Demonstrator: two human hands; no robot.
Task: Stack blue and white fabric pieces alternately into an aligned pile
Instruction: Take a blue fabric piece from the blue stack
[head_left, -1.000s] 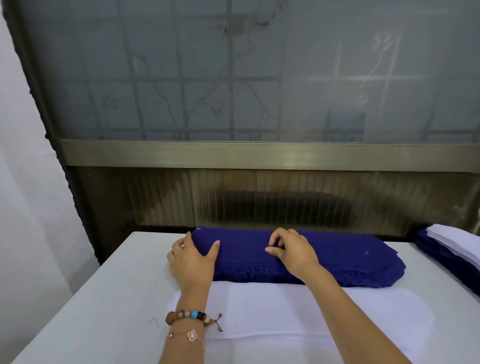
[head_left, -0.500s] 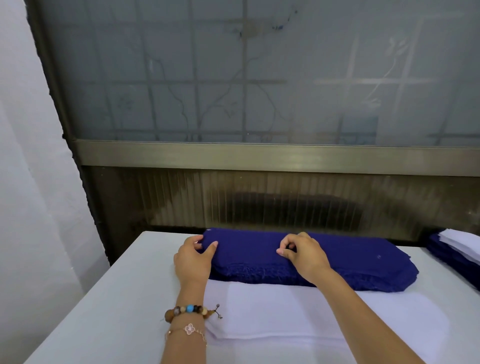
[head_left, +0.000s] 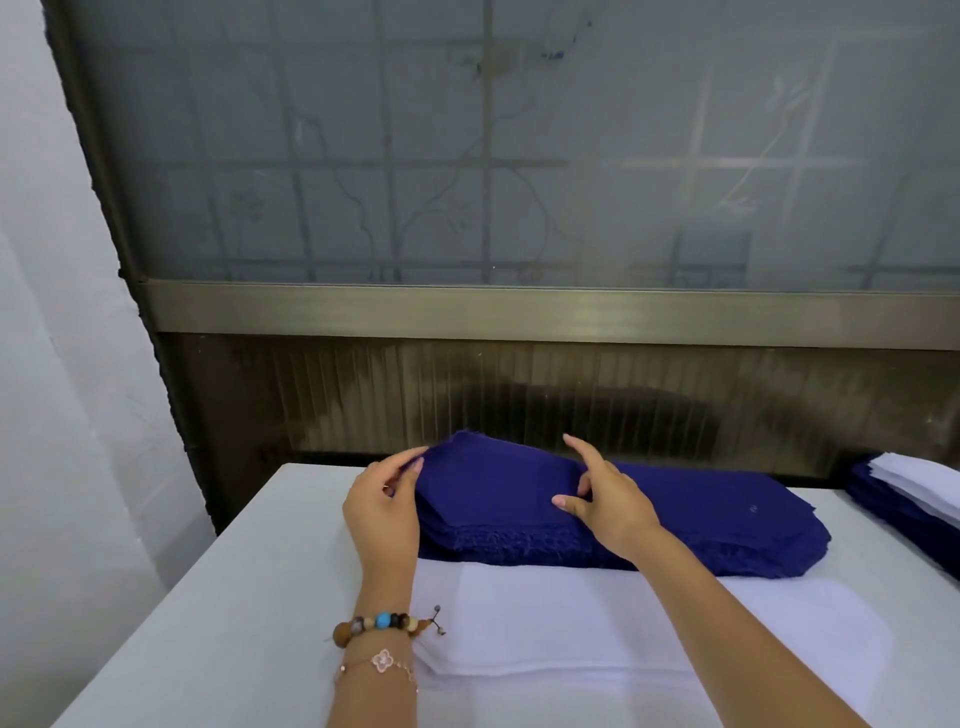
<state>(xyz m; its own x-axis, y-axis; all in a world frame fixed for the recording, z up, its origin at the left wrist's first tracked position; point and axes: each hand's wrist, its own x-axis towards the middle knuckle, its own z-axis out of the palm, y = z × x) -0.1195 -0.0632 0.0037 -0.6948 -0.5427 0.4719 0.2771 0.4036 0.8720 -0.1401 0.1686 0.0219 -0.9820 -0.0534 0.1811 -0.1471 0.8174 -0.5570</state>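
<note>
A thick pile of dark blue fabric pieces (head_left: 701, 525) lies across the far side of the white table. In front of it lies a flat pile of white fabric pieces (head_left: 571, 623). My left hand (head_left: 382, 512) pinches the left end of the top blue piece (head_left: 493, 483) and holds it raised off the pile. My right hand (head_left: 608, 501) pinches the same piece near its middle, with the forefinger pointing up.
At the right edge sits a mixed pile of blue and white pieces (head_left: 914, 493). The white table (head_left: 208, 597) ends close to a dark ribbed wall panel (head_left: 519, 395) below a frosted window. A white wall stands at the left.
Both hands have lifted the left part of the top blue piece off the pile. Before, they rested on the flat pile, picking at its top layer.
</note>
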